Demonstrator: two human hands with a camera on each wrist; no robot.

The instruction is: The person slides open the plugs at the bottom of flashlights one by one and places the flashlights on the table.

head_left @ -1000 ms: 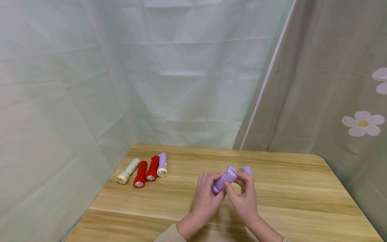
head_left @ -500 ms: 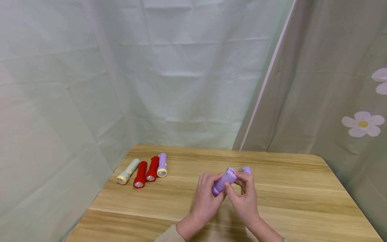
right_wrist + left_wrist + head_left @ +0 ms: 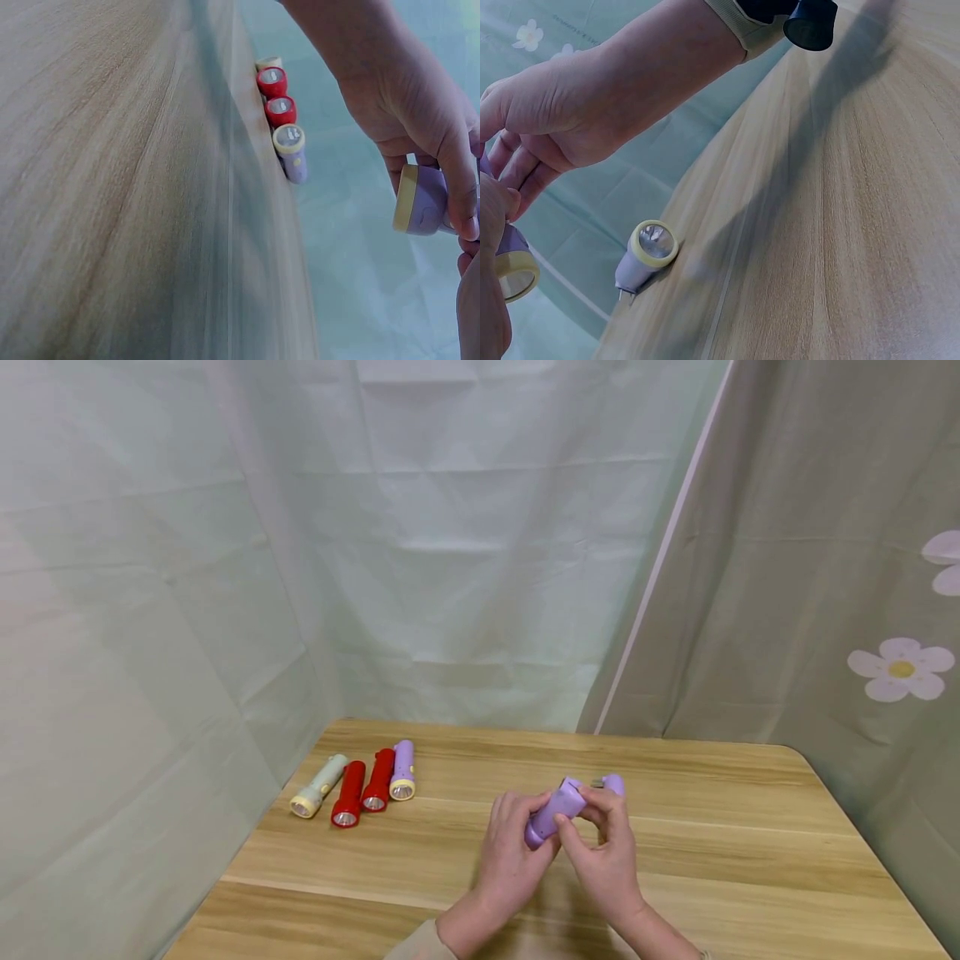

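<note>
Above the table's middle, both hands hold a purple flashlight with a cream lens rim, tilted in the head view (image 3: 553,814). My left hand (image 3: 510,847) grips its body near the lens end. The right hand (image 3: 606,853) pinches the other end between thumb and fingers; a gap or slot shows there. In the left wrist view the cream rim (image 3: 516,274) pokes out below the fingers. Just behind the right hand lies a second purple flashlight (image 3: 645,255) with metal prongs at its tail; the head view shows only its tail (image 3: 613,783). Fingers cover much of the held flashlight.
At the table's (image 3: 712,860) back left, several flashlights lie side by side: a pale green one (image 3: 318,785), two red ones (image 3: 349,793) and a purple one (image 3: 402,768). Pale curtains (image 3: 480,543) hang right behind the table, a grey flowered one (image 3: 787,568) at the right.
</note>
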